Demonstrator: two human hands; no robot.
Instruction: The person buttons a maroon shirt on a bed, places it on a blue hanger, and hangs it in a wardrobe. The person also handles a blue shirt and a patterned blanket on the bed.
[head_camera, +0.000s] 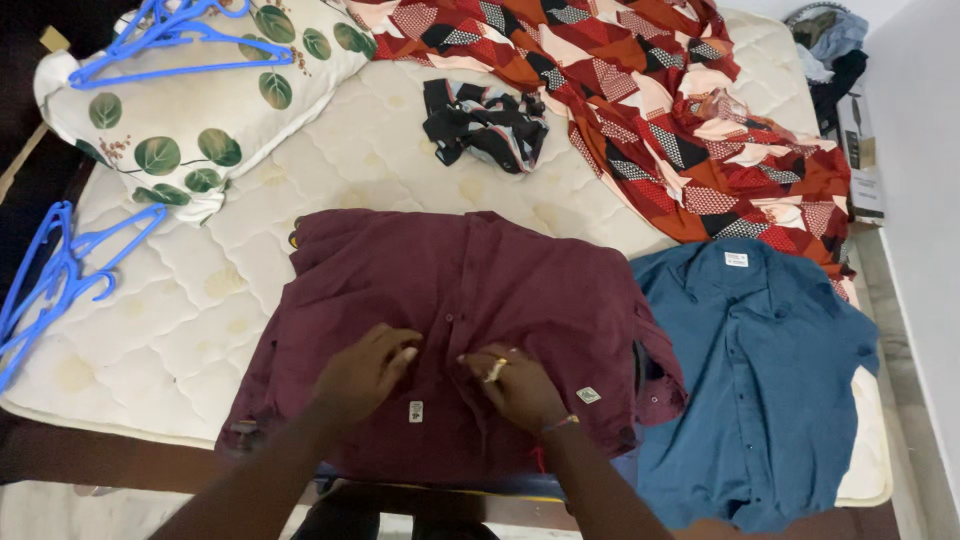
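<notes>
A maroon button-up shirt (520, 290) lies spread flat on the quilted cream mattress (190, 320), its collar end toward me. My left hand (365, 368) rests on the shirt's front, fingers pinched at the cloth next to the button placket. My right hand (515, 383), with a ring on one finger and a band at the wrist, pinches the fabric on the other side of the placket. The two hands sit close together near the shirt's lower middle.
A blue shirt (765, 380) lies flat to the right, overlapping the maroon one's sleeve. A red patterned cloth (660, 100) and a small black garment (485, 125) lie further back. A leaf-print pillow (200, 110) carries blue hangers (175, 40); more blue hangers (50, 280) rest at the left edge.
</notes>
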